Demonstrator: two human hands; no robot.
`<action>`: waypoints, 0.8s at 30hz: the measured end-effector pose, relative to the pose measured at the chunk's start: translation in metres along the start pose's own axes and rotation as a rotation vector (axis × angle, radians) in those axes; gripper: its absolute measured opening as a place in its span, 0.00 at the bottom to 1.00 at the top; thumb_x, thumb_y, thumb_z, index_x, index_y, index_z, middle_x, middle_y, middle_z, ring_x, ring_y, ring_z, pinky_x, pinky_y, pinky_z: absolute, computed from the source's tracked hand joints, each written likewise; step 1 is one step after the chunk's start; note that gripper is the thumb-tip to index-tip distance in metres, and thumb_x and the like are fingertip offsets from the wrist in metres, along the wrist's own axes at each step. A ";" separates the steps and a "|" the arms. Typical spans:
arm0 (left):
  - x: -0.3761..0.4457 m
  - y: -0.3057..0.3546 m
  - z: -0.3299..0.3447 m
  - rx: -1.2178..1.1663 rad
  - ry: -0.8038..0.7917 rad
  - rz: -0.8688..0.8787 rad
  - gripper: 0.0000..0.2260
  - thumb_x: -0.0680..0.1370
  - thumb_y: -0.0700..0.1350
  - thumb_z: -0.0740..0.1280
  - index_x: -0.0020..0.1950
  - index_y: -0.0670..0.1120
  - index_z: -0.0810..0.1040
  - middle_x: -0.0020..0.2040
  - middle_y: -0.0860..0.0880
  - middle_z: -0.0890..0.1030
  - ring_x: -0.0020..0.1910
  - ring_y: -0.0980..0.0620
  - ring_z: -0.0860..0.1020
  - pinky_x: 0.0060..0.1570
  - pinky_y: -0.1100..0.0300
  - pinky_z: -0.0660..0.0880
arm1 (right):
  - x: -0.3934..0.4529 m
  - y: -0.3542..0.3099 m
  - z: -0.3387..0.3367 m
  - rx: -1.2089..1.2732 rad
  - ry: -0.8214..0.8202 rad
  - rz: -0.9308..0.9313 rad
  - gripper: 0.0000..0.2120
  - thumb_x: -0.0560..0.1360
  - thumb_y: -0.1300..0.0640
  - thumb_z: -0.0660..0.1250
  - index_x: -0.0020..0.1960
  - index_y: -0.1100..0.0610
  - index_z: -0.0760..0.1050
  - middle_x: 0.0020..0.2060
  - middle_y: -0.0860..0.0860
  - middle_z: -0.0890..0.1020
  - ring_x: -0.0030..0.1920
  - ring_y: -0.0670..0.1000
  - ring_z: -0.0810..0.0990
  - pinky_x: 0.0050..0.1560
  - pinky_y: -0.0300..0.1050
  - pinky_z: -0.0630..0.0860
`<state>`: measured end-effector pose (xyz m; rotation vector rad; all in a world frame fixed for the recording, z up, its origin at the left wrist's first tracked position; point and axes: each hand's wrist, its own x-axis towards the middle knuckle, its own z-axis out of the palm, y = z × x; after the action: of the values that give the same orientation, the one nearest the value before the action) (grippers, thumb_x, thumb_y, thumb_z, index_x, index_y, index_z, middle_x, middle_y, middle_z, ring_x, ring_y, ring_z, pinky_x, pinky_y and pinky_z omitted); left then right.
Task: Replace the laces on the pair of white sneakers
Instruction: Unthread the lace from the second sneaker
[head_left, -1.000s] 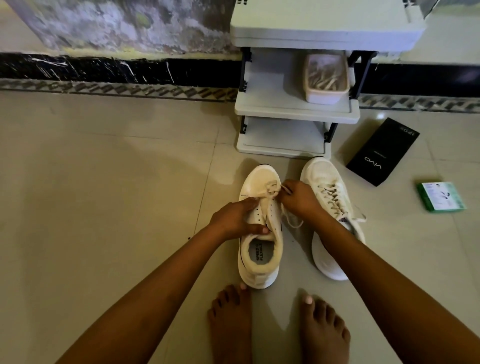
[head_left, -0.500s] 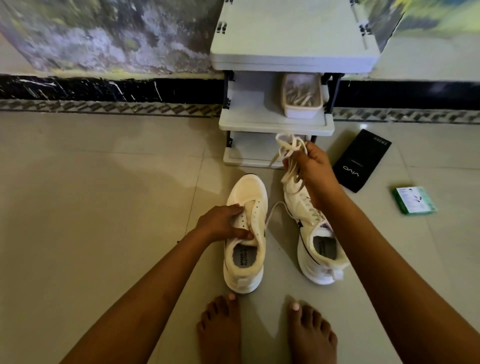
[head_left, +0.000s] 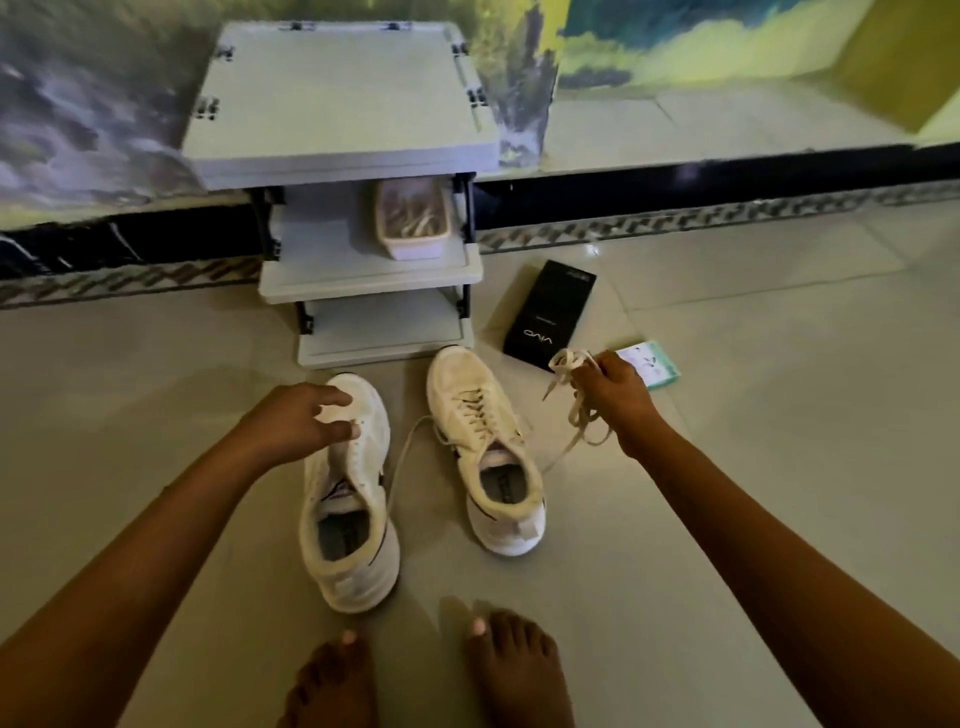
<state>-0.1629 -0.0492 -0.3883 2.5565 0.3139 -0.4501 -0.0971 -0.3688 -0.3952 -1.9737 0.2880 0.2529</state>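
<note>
From the head camera, the left hand (head_left: 298, 421) rests on the front of the left sneaker (head_left: 350, 493), fingers curled loosely over its tongue, thumb and forefinger slightly apart; whether they pinch anything cannot be told. This shoe has no lace in its eyelets. The right hand (head_left: 615, 397) is closed around a bunched cream lace (head_left: 571, 395), whose loose end trails across the floor between the two shoes. The right sneaker (head_left: 485, 447), laced, stands just beside the left one. Ahead sits a grey shelf rack (head_left: 337, 104) holding a tub of laces (head_left: 413, 218). A black phone box (head_left: 553, 314) and a small green box (head_left: 652, 364) lie beyond the right hand. Bare feet (head_left: 426, 675) show below.
</note>
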 end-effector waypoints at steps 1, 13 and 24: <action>0.001 0.002 0.003 0.013 -0.006 -0.005 0.22 0.72 0.49 0.73 0.65 0.48 0.76 0.67 0.46 0.75 0.62 0.47 0.75 0.57 0.57 0.69 | 0.003 0.009 -0.006 -0.053 0.002 0.002 0.07 0.80 0.56 0.59 0.47 0.59 0.72 0.38 0.53 0.75 0.36 0.49 0.74 0.32 0.38 0.68; 0.000 0.029 0.046 0.059 -0.003 0.049 0.18 0.73 0.51 0.71 0.62 0.53 0.77 0.60 0.47 0.79 0.59 0.49 0.76 0.59 0.52 0.73 | 0.032 0.083 0.000 -0.638 -0.143 0.107 0.17 0.78 0.56 0.59 0.65 0.61 0.72 0.59 0.62 0.76 0.59 0.62 0.75 0.58 0.48 0.71; -0.014 0.074 0.095 -0.032 -0.067 0.203 0.30 0.72 0.52 0.72 0.72 0.48 0.67 0.70 0.46 0.70 0.67 0.47 0.69 0.64 0.57 0.67 | -0.025 0.031 0.044 -0.746 -0.497 -0.390 0.27 0.75 0.53 0.66 0.71 0.59 0.64 0.68 0.56 0.70 0.65 0.56 0.71 0.63 0.44 0.67</action>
<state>-0.1777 -0.1640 -0.4264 2.5030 0.0360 -0.4486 -0.1331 -0.3386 -0.4323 -2.5407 -0.5921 0.6476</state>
